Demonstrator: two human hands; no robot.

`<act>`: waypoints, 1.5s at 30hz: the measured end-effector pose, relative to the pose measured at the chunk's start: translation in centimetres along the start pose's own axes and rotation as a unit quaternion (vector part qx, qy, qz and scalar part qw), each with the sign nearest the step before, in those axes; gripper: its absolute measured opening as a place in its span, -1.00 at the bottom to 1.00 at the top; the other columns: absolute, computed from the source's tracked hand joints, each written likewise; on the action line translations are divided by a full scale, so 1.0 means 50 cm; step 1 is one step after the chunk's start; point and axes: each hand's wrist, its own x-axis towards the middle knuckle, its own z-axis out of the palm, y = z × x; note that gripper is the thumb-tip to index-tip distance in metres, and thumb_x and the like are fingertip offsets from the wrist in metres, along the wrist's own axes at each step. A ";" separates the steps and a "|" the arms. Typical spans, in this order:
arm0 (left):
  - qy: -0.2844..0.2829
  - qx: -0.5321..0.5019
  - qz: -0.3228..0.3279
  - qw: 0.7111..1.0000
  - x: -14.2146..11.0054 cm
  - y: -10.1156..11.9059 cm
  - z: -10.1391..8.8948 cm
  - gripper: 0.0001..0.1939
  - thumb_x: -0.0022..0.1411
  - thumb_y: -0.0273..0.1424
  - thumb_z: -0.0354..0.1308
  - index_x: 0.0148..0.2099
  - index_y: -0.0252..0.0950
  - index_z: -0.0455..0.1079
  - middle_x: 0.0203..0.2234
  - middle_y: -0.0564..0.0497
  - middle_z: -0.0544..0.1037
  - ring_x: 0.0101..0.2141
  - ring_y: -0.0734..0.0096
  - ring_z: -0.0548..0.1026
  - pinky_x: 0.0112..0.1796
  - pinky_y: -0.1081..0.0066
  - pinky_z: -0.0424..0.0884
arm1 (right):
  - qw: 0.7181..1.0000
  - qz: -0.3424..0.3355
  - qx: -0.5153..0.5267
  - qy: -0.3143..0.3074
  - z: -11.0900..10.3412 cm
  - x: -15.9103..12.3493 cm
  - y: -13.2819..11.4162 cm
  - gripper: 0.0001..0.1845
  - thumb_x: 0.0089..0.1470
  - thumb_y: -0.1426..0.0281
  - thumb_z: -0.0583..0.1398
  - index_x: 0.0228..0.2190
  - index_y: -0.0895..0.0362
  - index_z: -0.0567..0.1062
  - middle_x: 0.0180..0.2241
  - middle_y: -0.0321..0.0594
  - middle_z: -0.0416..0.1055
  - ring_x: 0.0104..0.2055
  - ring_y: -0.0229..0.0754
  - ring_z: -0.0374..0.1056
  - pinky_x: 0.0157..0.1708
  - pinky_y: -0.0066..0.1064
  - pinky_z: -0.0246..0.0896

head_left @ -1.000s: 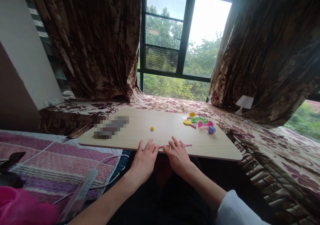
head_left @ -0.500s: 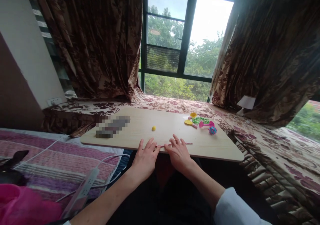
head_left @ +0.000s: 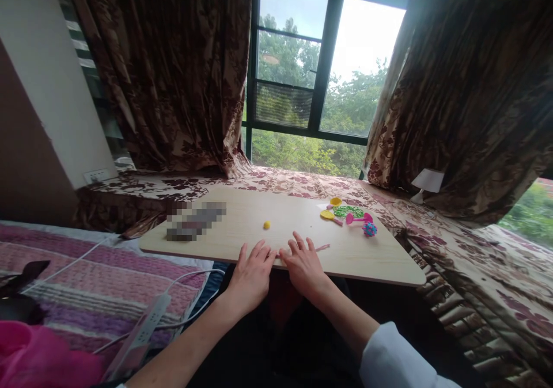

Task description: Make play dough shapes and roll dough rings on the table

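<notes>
My left hand [head_left: 252, 270] lies flat at the near edge of the small table, fingers stretched forward. Just right of it, my right hand [head_left: 303, 263] is also spread flat, palm down. A thin pink strand [head_left: 323, 247], like rolled modelling clay, passes under the right fingers; its free end sticks out on the right, angled away from me. The part under the fingers is hidden. Beyond the hands a small yellow ball [head_left: 266, 225] rests on the tabletop [head_left: 242, 209]. Neither hand is closed around anything.
At the table's right are yellow spoon-like pieces [head_left: 327, 215], a green lattice [head_left: 349, 211], a pink dumbbell-shaped piece [head_left: 359, 219] and a blue-pink knobbly ball [head_left: 369, 229]. A blurred-out object [head_left: 196, 221] lies on the left. A power strip [head_left: 149, 322] sits beside the bed.
My right hand has slid slightly left, closer to the left hand. The strand's free end now slants more away from me. My left hand has barely moved.
</notes>
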 end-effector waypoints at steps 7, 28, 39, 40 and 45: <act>0.021 -0.007 0.012 1.000 -0.015 0.001 -0.006 -0.53 0.08 -0.53 -0.14 0.07 -0.26 0.21 0.00 -0.07 0.31 0.15 0.24 0.02 0.12 0.12 -0.15 | 1.000 -0.006 0.014 0.014 -0.004 -0.008 -0.007 -0.56 0.08 0.45 -0.08 0.03 0.12 0.21 0.04 -0.03 0.15 0.23 -0.04 -0.34 0.10 -0.03 -0.33; 0.027 0.051 0.028 0.998 -0.012 0.006 -0.018 -0.62 0.14 -0.49 -0.12 -0.01 -0.26 0.31 -0.10 -0.11 0.40 0.13 0.20 0.07 0.12 0.06 -0.22 | 0.999 -0.031 0.010 0.022 0.001 -0.032 -0.029 -0.54 0.09 0.43 -0.06 0.06 0.14 0.19 0.10 -0.03 0.08 0.24 -0.03 -0.37 0.13 -0.04 -0.36; 0.038 0.059 0.009 0.997 -0.007 0.029 0.009 -0.60 0.15 -0.49 -0.15 0.02 -0.31 0.27 -0.07 -0.13 0.39 0.15 0.19 0.03 0.12 0.05 -0.26 | 0.999 -0.005 0.022 0.031 0.007 -0.019 -0.025 -0.57 0.08 0.46 -0.07 0.01 0.15 0.24 0.08 -0.03 0.11 0.23 -0.03 -0.31 0.11 -0.05 -0.30; 0.040 0.059 0.009 0.997 -0.007 0.029 0.009 -0.61 0.15 -0.49 -0.15 0.01 -0.30 0.28 -0.08 -0.13 0.39 0.15 0.19 0.03 0.12 0.05 -0.26 | 0.999 -0.006 0.022 0.034 0.009 -0.022 -0.027 -0.56 0.09 0.45 -0.07 0.02 0.14 0.24 0.08 -0.04 0.11 0.24 -0.03 -0.32 0.11 -0.05 -0.31; 0.031 0.053 -0.013 0.998 0.011 0.021 0.004 -0.60 0.13 -0.50 -0.13 0.02 -0.28 0.28 -0.04 -0.14 0.36 0.13 0.17 0.06 0.10 0.02 -0.17 | 1.000 0.017 0.015 0.018 0.000 -0.008 -0.026 -0.61 0.09 0.46 -0.08 -0.06 0.13 0.32 0.08 -0.02 0.11 0.24 -0.02 -0.33 0.10 -0.02 -0.33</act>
